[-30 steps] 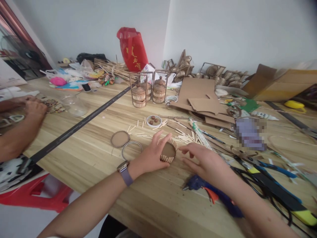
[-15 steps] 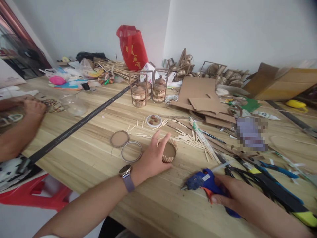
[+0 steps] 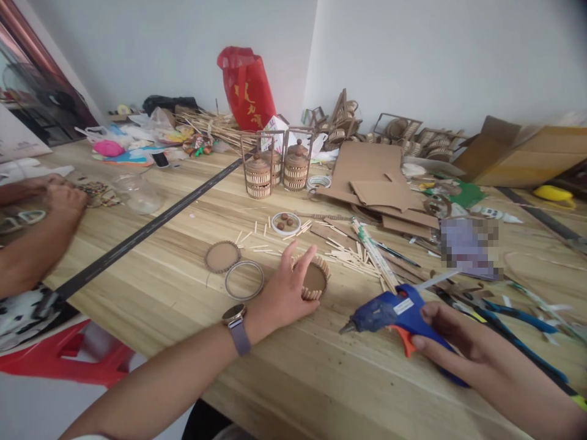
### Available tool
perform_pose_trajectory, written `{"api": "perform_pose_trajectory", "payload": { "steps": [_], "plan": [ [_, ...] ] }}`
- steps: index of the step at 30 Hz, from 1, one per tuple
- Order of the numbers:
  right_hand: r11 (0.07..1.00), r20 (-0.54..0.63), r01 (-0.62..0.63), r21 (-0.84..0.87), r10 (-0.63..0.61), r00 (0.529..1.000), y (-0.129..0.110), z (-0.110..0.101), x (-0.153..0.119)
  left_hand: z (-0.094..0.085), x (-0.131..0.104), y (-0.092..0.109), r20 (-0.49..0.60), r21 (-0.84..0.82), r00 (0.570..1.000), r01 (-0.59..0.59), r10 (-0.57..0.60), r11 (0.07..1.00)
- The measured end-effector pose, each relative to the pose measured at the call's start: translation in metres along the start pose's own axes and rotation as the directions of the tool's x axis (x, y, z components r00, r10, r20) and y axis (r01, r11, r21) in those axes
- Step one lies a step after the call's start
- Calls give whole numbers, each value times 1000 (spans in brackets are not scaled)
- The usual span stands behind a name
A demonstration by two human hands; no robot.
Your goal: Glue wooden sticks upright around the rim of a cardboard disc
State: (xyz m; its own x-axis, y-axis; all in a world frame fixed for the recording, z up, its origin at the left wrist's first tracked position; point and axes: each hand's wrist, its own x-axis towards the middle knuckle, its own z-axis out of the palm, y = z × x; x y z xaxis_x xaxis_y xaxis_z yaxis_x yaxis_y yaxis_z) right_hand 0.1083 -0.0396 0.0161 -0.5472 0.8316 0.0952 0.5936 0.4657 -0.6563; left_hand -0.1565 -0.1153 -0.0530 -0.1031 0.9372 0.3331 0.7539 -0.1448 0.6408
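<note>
My left hand (image 3: 288,293), wearing a watch, is around the near left side of a small round basket (image 3: 317,278) with short wooden sticks standing round its rim. Its thumb is at the near edge; two fingers stretch up over the far left side, and part of the basket is hidden behind them. In my right hand (image 3: 452,342) is a blue hot glue gun (image 3: 394,311) with an orange trigger, its nozzle tilted down to the left, above the table. Beside my left hand lie a ring (image 3: 244,280) and a round cardboard disc (image 3: 222,256).
Loose short sticks (image 3: 353,256) and a small dish of brown balls (image 3: 285,223) lie beyond the basket. Finished lidded baskets (image 3: 258,176) stand farther back. Pliers (image 3: 518,315) lie at right, cardboard (image 3: 367,165) behind. Another person's hands (image 3: 64,192) work at left.
My right hand has raised the glue gun from lower on the table, and it now sits higher and larger in view. My left hand stays at the basket.
</note>
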Motion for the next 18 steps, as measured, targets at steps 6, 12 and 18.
{"api": "perform_pose_trajectory", "payload": {
  "steps": [6,12,18],
  "plan": [
    [956,162,-216,197,185,969,13,19,-2,0,0,-1,3,-18,1000,9,-9,1000],
    [929,82,-239,282,225,971,23,44,-4,0,-1,-2,0,-12,1000,-13,13,1000],
    [973,109,-59,222,35,993,10,53,0,0,0,-1,-4,0,1000,-4,4,1000]
  ]
}}
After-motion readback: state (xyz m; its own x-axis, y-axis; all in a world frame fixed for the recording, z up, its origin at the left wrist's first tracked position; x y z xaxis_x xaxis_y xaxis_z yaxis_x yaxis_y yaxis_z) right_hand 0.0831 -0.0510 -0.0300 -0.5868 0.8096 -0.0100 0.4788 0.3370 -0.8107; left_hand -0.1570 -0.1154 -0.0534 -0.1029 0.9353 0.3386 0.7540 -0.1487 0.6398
